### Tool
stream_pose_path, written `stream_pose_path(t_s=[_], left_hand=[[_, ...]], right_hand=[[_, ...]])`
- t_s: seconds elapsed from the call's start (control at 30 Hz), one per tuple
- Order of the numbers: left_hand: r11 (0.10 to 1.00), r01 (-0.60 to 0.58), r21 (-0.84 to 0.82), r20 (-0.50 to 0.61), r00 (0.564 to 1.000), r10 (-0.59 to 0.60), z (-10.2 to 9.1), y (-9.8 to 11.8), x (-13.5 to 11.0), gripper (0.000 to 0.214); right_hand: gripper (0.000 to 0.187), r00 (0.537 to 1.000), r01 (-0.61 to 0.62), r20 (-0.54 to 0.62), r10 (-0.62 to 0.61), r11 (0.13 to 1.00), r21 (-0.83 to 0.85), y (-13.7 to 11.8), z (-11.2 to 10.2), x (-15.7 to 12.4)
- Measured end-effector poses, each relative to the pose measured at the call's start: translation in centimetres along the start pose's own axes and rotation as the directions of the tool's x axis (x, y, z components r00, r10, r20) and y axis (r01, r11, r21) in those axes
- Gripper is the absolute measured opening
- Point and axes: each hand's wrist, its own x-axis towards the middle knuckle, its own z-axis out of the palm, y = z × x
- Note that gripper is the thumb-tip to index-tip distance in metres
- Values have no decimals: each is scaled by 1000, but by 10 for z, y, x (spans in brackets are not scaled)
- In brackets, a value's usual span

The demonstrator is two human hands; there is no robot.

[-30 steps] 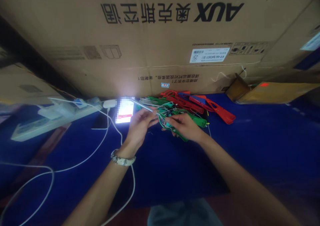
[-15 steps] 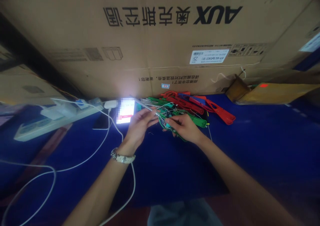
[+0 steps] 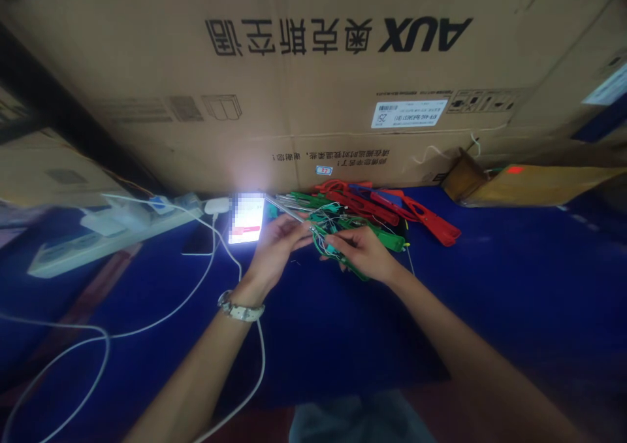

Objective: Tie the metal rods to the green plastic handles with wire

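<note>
My left hand (image 3: 280, 240), with a watch on its wrist, closes its fingers round a thin silver metal rod (image 3: 290, 212) that points up and left. The rod's lower end meets a green plastic housing (image 3: 360, 275) with thin white wires (image 3: 321, 239) hanging about it. My right hand (image 3: 365, 250) pinches this housing and its wires from the right; its fingertips partly hide them. Just beyond my hands lies a heap of green plastic housings (image 3: 389, 237), red plastic housings (image 3: 438, 224) and more metal rods. A lit phone screen (image 3: 247, 217) stands beside my left hand.
Behind the heap rises a large cardboard box (image 3: 313, 116). On the left, a white power strip (image 3: 63, 250) carries plugs, and a white cable (image 3: 262, 358) passes under my left wrist. A yellow-brown packet (image 3: 543, 185) lies at the right on the blue tabletop (image 3: 504, 286).
Both hands stay almost in place, with the rod and the green housing still between them. The view has shifted very slightly.
</note>
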Motion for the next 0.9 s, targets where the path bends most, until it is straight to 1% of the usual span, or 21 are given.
stream_pose_path(t_s=[0.17,0.33,0.47,0.6,0.77,0.9], left_hand=[[999,-30,25,-42,999,31,2,-4,1,28],[999,-45,25,-29,999,46,2,0,0,27],[1000,-26,18,-7,1000,26,0,3,0,29],[999,-13,-34,-8,1000,13,-1,2,1,29],[990,66,-121,-13,998,-68,-1,-4,3,27],[991,104,-89,11,995,-104,1,-8,2,24]], right_hand=[[49,1000,-8,-4,8,1000,22,1,2,2],[51,1000,-20,16,18,996,85,0,3,3],[51,1000,-18,4,18,996,83,1,4,2],[50,1000,-18,-5,18,997,76,0,4,3],[54,997,-70,25,68,992,104,-3,3,5],[55,994,-101,50,95,986,133,-4,3,7]])
